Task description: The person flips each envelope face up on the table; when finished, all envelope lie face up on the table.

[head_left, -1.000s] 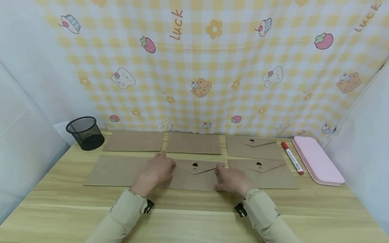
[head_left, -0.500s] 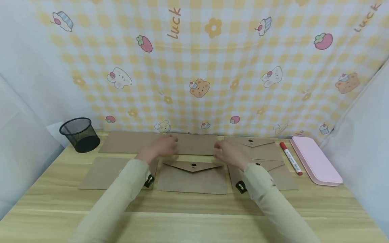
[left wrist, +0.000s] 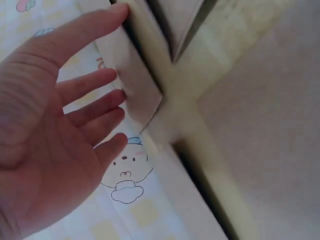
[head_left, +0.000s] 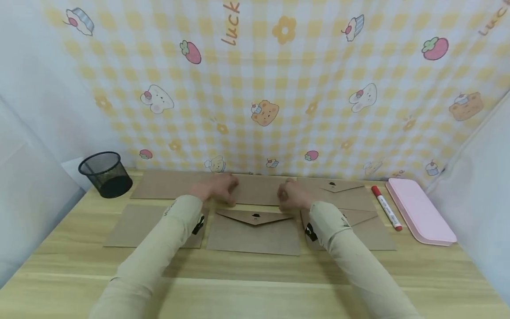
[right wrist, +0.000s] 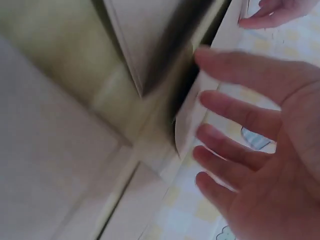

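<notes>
In the head view, my left hand [head_left: 217,187] is at the left end of the back middle brown paper envelope [head_left: 256,190]. At its right end is my right hand [head_left: 294,195]. The left wrist view shows the left fingers loosely bent beside the envelope's corner, with the thumb near its front edge. On the other side, the right fingers [right wrist: 225,150] are spread along the envelope's end in the right wrist view. Neither hand visibly grips it. Directly in front lies the front middle envelope [head_left: 255,239], its pointed flap slightly raised and printed with a small black hat.
Plain envelopes lie at the back left [head_left: 163,186] and front left [head_left: 149,223]. Flap-up envelopes lie at the back right [head_left: 352,195] and front right [head_left: 370,232]. A red-capped marker [head_left: 386,207] and pink case [head_left: 422,212] stand right; a black mesh cup [head_left: 106,175] stands left.
Both hands have left the front middle envelope and moved away from the body to the two ends of the back middle envelope. The head view has shifted slightly.
</notes>
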Available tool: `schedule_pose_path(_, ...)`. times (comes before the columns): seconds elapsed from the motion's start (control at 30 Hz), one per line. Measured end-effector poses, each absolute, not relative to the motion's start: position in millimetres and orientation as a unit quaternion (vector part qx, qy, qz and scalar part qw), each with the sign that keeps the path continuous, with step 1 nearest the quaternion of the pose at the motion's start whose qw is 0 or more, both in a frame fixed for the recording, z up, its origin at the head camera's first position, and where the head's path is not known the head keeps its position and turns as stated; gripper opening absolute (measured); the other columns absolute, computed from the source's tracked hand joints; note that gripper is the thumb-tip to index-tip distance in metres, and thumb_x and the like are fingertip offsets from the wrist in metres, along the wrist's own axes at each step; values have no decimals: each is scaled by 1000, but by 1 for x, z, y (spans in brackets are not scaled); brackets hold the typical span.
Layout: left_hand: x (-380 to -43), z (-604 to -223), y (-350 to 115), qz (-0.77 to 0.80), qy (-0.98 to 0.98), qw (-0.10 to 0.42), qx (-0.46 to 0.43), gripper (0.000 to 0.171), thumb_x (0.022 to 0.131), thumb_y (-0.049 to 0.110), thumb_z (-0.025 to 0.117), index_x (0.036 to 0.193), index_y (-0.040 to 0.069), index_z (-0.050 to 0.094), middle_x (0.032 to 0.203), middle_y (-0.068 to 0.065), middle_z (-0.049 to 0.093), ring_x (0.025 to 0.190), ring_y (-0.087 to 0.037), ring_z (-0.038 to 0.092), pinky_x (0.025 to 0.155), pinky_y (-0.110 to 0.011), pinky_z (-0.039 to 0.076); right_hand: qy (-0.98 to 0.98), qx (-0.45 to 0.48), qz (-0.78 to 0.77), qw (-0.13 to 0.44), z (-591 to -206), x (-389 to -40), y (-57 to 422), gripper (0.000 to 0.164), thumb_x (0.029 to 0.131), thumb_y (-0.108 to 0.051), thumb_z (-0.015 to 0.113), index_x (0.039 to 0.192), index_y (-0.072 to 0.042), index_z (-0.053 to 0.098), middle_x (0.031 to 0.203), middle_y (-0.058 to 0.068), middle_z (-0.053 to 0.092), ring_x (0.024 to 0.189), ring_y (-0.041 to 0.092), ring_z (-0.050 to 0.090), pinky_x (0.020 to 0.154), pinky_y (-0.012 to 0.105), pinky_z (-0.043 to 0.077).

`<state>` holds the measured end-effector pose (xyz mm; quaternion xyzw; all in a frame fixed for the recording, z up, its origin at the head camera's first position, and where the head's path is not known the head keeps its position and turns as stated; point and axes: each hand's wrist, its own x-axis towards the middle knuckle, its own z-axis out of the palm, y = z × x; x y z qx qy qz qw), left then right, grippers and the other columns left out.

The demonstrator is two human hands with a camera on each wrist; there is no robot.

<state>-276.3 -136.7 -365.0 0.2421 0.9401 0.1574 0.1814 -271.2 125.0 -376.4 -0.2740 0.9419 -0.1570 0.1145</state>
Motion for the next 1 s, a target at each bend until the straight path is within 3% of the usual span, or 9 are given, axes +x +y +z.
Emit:
schedule_pose_path(0.13,-282,-364,-139,157,940,208,220,84,70,22,82,138,-2,38,139,-16,39,122,-30,41,101,-42,34,933,-269,-178,158,-375,-283,127,73,69,-18,82,130,5,47,137,25,38,121,38,41,100,46,34)
schedule_pose_path(0.27,-285,-365,-143,171,936,236,196,100,64,24,86,143,0,29,146,-15,31,131,-30,31,106,-43,26,920,-280,-182,205,-377,-295,125,92,66,-21,84,137,9,34,141,25,34,129,37,32,106,45,26)
schedule_pose_path(0.47,-292,-363,-142,134,943,229,203,106,63,33,85,146,3,26,149,-19,18,134,-34,22,106,-47,25,929,-265,-133,223,-383,-311,118,105,66,-31,84,144,5,23,145,23,27,132,34,27,106,41,26)
schedule_pose_path(0.57,-296,-362,-143,131,941,237,201,106,65,33,85,145,0,24,149,-21,13,135,-36,18,106,-48,24,935,-254,-101,228,-382,-315,115,110,64,-37,84,145,2,20,147,22,21,134,34,22,107,42,25)
schedule_pose_path(0.8,-306,-361,-141,106,939,233,230,103,68,35,83,143,-5,25,149,-22,20,136,-36,17,108,-45,20,941,-224,-68,244,-372,-316,113,116,60,-43,85,147,-3,20,147,21,15,135,39,8,105,49,24)
schedule_pose_path(1.0,-306,-364,-146,109,942,228,220,106,66,37,84,145,-2,24,149,-20,19,136,-36,16,108,-46,20,940,-222,-86,243,-374,-316,111,117,57,-41,88,146,-1,23,142,22,18,132,36,15,106,45,25)
